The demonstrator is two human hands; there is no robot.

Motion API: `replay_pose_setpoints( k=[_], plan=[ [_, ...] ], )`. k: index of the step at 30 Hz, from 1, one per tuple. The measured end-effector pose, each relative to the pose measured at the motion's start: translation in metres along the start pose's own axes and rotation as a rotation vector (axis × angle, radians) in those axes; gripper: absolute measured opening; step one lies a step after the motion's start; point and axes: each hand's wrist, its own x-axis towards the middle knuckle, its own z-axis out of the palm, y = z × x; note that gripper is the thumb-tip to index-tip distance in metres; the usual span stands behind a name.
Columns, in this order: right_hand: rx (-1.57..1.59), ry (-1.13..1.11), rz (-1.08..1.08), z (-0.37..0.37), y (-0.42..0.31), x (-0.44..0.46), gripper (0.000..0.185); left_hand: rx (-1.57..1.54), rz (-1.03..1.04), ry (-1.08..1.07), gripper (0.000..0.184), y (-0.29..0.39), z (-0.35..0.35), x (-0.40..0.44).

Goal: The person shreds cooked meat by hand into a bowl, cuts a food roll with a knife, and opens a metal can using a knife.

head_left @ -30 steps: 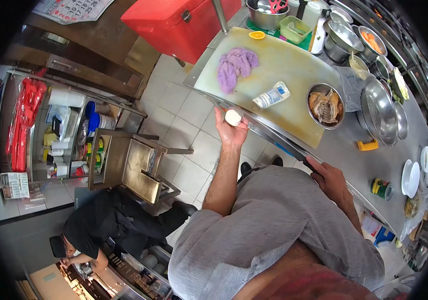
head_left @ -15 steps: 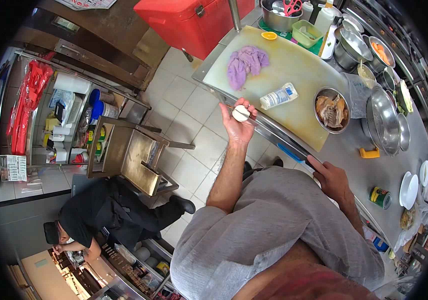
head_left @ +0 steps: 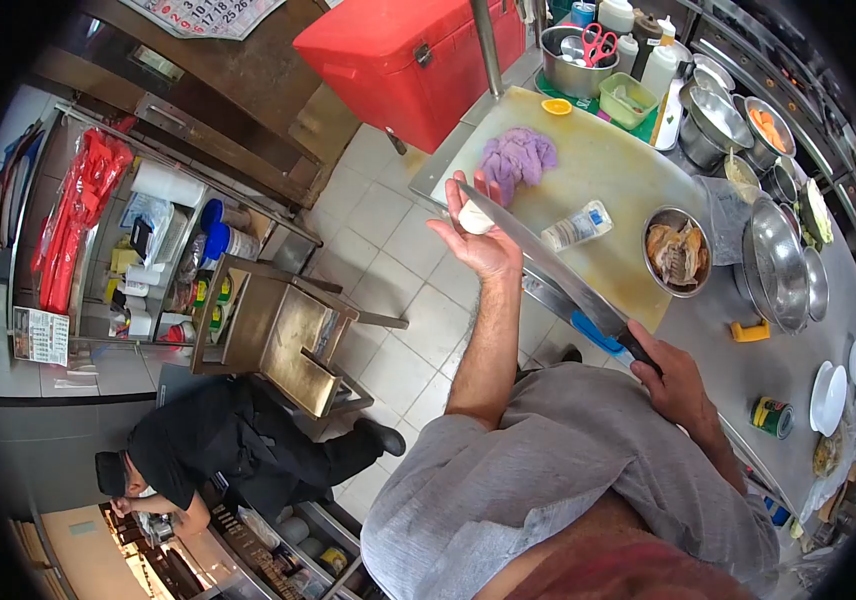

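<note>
My left hand (head_left: 493, 250) is held palm up beyond the table's left edge. On its palm rests a white, rounded piece of food (head_left: 474, 218), whose kind I cannot make out; the fingers are partly spread around it. My right hand (head_left: 670, 378) is closed around the black handle of a long knife (head_left: 563, 275). The blade runs up and left, its tip end beside the white piece and partly covering my left fingers. Below the blade, a blue-handled tool (head_left: 596, 332) lies along the table edge.
A cutting board (head_left: 638, 190) bears a purple cloth (head_left: 516, 158), a white packet (head_left: 578, 226), an orange slice (head_left: 556, 106) and a bowl of brownish food (head_left: 676, 252). Metal bowls (head_left: 780, 260) and a can (head_left: 771, 417) stand rightward. A co-worker (head_left: 238, 440) bends at lower left.
The knife blade has turned to show its broad side, and its tip has risen beside the white piece. My left fingers have spread more. The whole view has shifted slightly.
</note>
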Motion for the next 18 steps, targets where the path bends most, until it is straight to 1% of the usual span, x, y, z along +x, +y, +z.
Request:
replay_pose_setpoints(
  k=[3, 5, 9, 11, 12, 14, 15, 16, 17, 18],
  plan=[
    [-0.015, -0.019, 0.013, -0.002, -0.003, 0.002, 0.058, 0.049, 0.052, -0.053, 0.077, -0.001, 0.002, 0.002],
    [-0.025, -0.029, 0.023, -0.002, -0.003, 0.003, 0.058, 0.092, 0.083, -0.009, 0.071, -0.003, 0.002, 0.0],
    [-0.104, -0.055, 0.029, -0.002, -0.001, 0.006, 0.059, 0.161, 0.078, -0.006, 0.068, -0.006, 0.005, -0.007],
    [-0.122, -0.055, 0.033, -0.001, -0.002, 0.006, 0.059, 0.111, 0.002, 0.027, 0.063, -0.006, 0.004, -0.006],
    [-0.163, -0.046, 0.038, -0.002, -0.004, 0.007, 0.06, 0.109, 0.0, 0.026, 0.063, -0.005, 0.004, -0.004],
    [-0.207, -0.037, 0.046, -0.001, -0.006, 0.008, 0.06, 0.036, -0.126, -0.008, 0.055, -0.002, 0.003, 0.002],
    [-0.227, 0.016, 0.026, 0.002, -0.007, 0.008, 0.058, 0.033, -0.128, -0.008, 0.055, -0.001, 0.002, 0.005],
    [-0.247, 0.07, 0.004, 0.004, -0.007, 0.009, 0.057, 0.04, -0.181, 0.02, 0.051, 0.0, 0.001, 0.009],
    [-0.249, 0.072, 0.006, 0.006, -0.007, 0.01, 0.057, 0.047, -0.234, 0.047, 0.049, 0.0, 0.001, 0.013],
    [-0.303, 0.101, -0.006, 0.007, -0.006, 0.011, 0.055, 0.045, -0.238, 0.046, 0.049, -0.002, -0.005, 0.017]
  ],
)
